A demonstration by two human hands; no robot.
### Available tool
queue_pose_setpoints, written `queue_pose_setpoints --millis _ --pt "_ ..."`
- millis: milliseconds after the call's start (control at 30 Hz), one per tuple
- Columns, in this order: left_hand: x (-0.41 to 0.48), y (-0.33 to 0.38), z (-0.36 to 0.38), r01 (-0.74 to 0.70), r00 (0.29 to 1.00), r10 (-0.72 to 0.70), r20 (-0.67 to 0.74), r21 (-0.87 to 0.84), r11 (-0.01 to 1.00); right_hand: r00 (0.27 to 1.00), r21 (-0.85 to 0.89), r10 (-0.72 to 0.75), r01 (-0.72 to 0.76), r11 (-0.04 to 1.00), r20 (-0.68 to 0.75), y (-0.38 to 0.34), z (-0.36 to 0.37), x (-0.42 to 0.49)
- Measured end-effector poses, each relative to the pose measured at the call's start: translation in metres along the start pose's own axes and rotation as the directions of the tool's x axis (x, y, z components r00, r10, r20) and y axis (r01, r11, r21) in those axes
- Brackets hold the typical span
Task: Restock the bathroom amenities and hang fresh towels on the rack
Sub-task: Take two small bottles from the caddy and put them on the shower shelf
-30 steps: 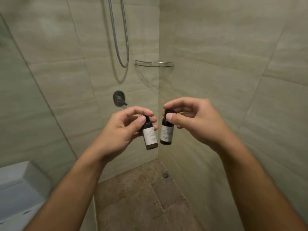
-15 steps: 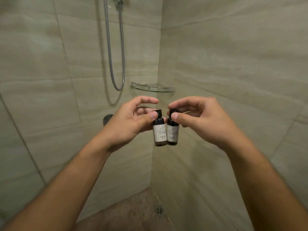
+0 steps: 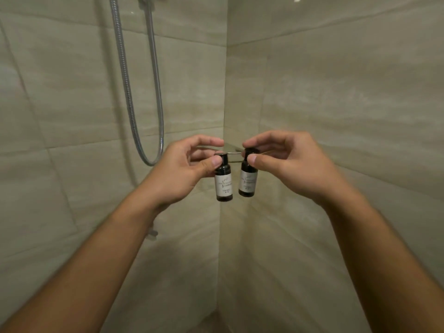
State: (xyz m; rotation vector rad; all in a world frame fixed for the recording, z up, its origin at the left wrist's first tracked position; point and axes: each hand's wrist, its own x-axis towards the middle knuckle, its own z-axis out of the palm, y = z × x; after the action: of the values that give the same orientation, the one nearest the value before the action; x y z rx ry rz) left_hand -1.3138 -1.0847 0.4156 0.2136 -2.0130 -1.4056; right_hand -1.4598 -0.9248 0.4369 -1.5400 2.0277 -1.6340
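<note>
Two small dark amenity bottles with pale labels hang side by side in front of the shower corner. My left hand pinches the cap of the left bottle between thumb and fingers. My right hand pinches the cap of the right bottle the same way. Both bottles are upright and a small gap separates them. Right behind the caps runs the metal corner shelf, mostly hidden by my hands; only a short strip of its rail shows between them.
A chrome shower hose loops down the left wall, just left of my left hand. Beige tiled walls meet in the corner behind the bottles. A bit of the shower floor shows at the bottom.
Both hands have carried the bottles up and forward toward the corner shelf, which now sits level with the bottle caps. The view has tilted upward, so the floor and faucet handle dropped out of sight.
</note>
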Motion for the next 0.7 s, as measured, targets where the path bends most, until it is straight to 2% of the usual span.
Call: queue_pose_setpoints --millis 233,700 --pt "0.083 -0.050 -0.008 -0.035 0.997 0.041 -0.061 0.101 0.994 0.999 0.006 -0.008 0.008 1.000 -0.052 0.066 -0.005 0.074" --pt "0.242 -0.114 -0.006 -0.079 0.986 0.111 -0.121 0.241 0.967 0.996 0.032 -0.086 0.086 0.996 0.006 0.171 -0.002 0.246"
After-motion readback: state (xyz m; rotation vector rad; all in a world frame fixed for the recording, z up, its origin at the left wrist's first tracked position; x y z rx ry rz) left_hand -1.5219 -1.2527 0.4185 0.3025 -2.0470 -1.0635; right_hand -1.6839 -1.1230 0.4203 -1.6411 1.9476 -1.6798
